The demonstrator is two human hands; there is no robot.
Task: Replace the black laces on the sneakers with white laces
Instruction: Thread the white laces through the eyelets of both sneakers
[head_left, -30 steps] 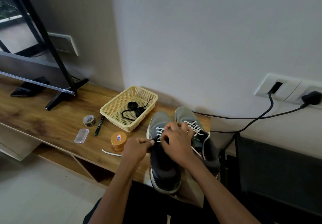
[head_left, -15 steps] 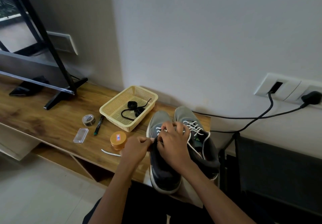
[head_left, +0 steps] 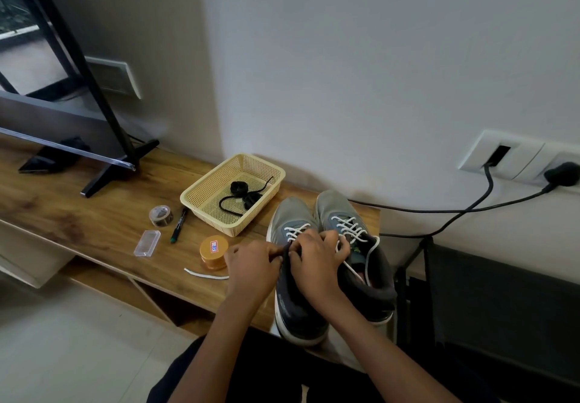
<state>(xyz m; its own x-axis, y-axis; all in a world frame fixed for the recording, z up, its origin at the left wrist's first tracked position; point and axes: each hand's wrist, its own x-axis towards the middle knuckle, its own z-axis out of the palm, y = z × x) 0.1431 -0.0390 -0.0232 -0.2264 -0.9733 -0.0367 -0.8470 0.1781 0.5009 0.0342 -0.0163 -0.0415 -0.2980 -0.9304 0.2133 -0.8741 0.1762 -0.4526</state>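
Two grey sneakers stand side by side at the right end of the wooden shelf, toes toward the wall. The left sneaker [head_left: 292, 217] carries white lacing over its front eyelets. The right sneaker [head_left: 361, 245] is laced in white, with a loose white lace end [head_left: 351, 269] trailing into its opening. My left hand [head_left: 252, 266] pinches the left sneaker's dark collar edge. My right hand [head_left: 317, 261] lies over that sneaker's upper eyelets with fingers curled on the lace there, which they hide. Black laces [head_left: 241, 197] lie coiled in the cream basket [head_left: 201, 194].
On the shelf [head_left: 78, 214] left of the sneakers: an orange round tin [head_left: 213, 250], a white strip [head_left: 205, 274], a pen [head_left: 179, 225], a tape roll [head_left: 161, 215], a clear small box [head_left: 147, 243]. A TV stand foot [head_left: 103, 180] stands far left. Black cables [head_left: 439, 211] run from wall sockets at right.
My right hand has shifted slightly left and down over the left sneaker's eyelets. My left hand stays at the collar edge. The sneakers have not moved.
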